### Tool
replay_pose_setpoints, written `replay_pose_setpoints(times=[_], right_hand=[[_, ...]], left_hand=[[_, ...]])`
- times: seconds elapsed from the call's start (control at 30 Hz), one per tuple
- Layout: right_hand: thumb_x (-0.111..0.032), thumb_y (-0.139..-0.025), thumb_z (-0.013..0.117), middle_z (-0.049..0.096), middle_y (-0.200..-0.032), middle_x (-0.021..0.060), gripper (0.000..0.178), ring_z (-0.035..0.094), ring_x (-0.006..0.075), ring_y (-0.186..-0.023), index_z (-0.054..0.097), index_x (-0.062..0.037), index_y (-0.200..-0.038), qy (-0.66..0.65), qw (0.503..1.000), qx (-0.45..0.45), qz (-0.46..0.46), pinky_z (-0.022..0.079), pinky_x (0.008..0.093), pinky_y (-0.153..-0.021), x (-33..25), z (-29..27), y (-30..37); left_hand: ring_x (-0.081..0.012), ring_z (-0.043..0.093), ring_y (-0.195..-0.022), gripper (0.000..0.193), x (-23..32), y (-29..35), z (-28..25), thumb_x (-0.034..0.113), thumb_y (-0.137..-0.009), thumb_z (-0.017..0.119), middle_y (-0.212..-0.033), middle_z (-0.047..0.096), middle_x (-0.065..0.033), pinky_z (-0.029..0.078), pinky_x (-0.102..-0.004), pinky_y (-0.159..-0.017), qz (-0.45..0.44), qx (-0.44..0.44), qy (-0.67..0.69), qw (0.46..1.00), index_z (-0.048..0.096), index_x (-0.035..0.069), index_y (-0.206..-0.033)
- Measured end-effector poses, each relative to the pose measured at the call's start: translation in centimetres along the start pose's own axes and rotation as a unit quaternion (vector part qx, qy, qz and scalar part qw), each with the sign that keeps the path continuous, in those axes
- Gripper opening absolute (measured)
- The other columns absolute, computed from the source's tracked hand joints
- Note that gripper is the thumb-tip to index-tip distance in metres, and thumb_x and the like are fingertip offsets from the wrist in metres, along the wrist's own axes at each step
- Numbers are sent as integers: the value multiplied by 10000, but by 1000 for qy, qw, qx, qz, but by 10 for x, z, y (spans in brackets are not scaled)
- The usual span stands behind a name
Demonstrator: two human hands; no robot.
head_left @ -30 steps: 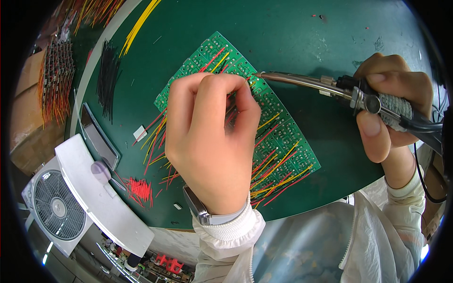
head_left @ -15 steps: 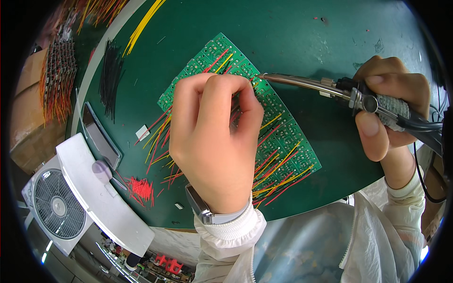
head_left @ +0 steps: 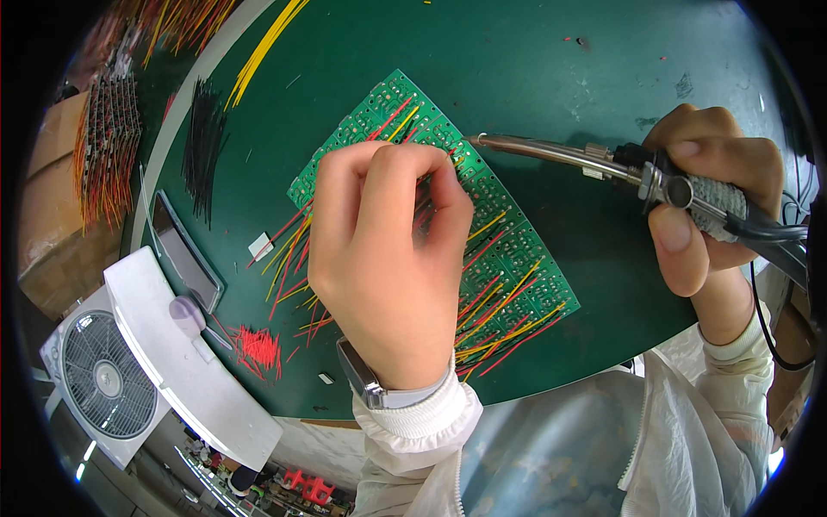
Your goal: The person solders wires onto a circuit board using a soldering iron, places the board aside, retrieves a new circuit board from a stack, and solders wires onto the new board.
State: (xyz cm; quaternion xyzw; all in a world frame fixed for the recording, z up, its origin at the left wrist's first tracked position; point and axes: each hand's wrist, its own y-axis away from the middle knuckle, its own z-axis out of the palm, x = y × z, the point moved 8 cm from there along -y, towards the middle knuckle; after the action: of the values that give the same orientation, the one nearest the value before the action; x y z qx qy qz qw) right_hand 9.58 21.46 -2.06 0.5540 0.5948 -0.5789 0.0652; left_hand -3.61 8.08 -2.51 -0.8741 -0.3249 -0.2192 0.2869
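a: where is the work?
b: green circuit board (head_left: 508, 250) at table centre. left hand (head_left: 383, 258) fingers pinched together on a wire, near its 12 o'clock edge.
a: and the iron?
b: right hand (head_left: 711, 202) clamped on soldering iron (head_left: 560, 153); tip at the joint. keep it steady, touch briefly.

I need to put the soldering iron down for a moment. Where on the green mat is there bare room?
The widest bare patch of green mat lies beyond the green circuit board panel and the soldering iron in the right hand. A narrower strip runs between the panel and the black wire bundle. Crowded: under the left hand, and by the loose red wire pile.
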Motion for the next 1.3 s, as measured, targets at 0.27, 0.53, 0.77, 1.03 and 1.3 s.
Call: replay_pose_setpoints(times=[0.27,0.53,0.77,1.03,1.3], right_hand=[[-111,-767,574,526,-716,173,290,473,146,-481,453,47,-978,1,994,95,-55,396,247,-439,-6,-24,-11],[7,-773,557,554,-665,143,189,507,138,-513,504,81,-938,114,929,323,-140,403,226,-470,-14,-89,-5],[-47,-764,624,515,-725,-1,152,479,42,-639,481,-19,-808,50,865,499,18,387,173,-575,25,-137,7],[-41,-750,625,538,-697,9,132,488,52,-606,501,-8,-779,160,846,509,-17,395,186,-550,22,-149,7],[-28,-744,614,567,-675,27,123,501,47,-597,497,-3,-774,98,831,548,9,400,188,-538,30,-158,12]], left_hand=[[-135,527,-577,124,3,-1,-1,-61,-694,628,-712,546,-49,423,-246,-551,16,-1,4,1000,575,17,-773],[-158,541,-663,179,-5,-1,-2,-47,-760,580,-769,562,-66,451,-279,-624,-11,-55,45,997,574,18,-927],[-123,542,-815,193,1,3,-5,-3,-834,543,-907,579,-62,438,-242,-743,8,-137,19,990,534,-7,-1027],[-251,575,-782,131,99,-65,30,52,-788,586,-854,574,-115,448,-328,-696,200,-213,-62,954,564,11,-911],[-190,563,-739,120,100,-133,156,118,-809,602,-807,555,-79,454,-299,-678,226,-264,40,937,565,22,-871]])
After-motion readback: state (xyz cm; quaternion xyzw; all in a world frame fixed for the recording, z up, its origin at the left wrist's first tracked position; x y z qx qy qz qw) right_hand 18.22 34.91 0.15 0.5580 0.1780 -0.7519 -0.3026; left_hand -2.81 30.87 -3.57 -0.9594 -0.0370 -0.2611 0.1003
